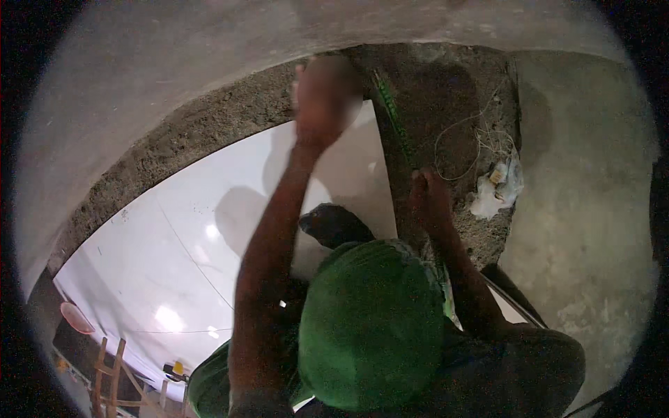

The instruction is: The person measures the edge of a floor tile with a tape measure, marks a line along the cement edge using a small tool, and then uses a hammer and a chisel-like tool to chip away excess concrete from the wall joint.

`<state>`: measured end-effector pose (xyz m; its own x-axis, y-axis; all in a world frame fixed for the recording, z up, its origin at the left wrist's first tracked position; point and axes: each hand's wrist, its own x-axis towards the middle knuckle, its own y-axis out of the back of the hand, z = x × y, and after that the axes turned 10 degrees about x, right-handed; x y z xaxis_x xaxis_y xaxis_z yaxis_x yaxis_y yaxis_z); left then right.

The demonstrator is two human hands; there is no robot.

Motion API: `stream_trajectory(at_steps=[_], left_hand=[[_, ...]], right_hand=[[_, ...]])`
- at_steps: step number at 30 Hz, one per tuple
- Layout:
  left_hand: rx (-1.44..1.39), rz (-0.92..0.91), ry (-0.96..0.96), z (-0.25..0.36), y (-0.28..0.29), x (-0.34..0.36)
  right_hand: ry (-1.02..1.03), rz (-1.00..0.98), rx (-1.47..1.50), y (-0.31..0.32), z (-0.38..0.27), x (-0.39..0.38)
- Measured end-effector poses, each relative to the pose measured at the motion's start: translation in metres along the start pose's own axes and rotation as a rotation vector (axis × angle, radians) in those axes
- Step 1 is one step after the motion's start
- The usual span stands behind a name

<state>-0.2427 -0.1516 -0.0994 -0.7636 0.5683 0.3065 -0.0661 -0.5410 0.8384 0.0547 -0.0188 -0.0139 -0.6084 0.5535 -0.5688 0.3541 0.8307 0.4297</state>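
Observation:
My left hand is at the far edge of a large glossy white slab, by the strip of rough mortar along the wall; its fingers are blurred. To the right of the slab, my right hand is closed at the near end of a narrow, patterned green strip, which runs away from it beside the slab's edge. Between my arms rises my bent knee in green cloth, with a dark shoe on the slab in front of it.
On the rough mortar at the right lie a tangle of pale string and a crumpled clear plastic bag. A grey wall curves along the far side. At the lower left are a pinkish round container and a wooden frame.

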Motion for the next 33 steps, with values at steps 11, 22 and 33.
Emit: stream_trajectory(at_steps=[11, 22, 33], left_hand=[[0.731, -0.682, -0.478, -0.367, 0.269, -0.096], [0.452, -0.917, 0.242, -0.227, 0.338, -0.191], [0.257, -0.835, 0.265, -0.177, 0.331, -0.190]], right_hand=[[-0.232, -0.036, 0.272, 0.065, -0.064, -0.010], [0.263, 0.097, -0.134, 0.011, 0.004, -0.017], [0.141, 0.132, 0.071, -0.071, 0.056, -0.003]])
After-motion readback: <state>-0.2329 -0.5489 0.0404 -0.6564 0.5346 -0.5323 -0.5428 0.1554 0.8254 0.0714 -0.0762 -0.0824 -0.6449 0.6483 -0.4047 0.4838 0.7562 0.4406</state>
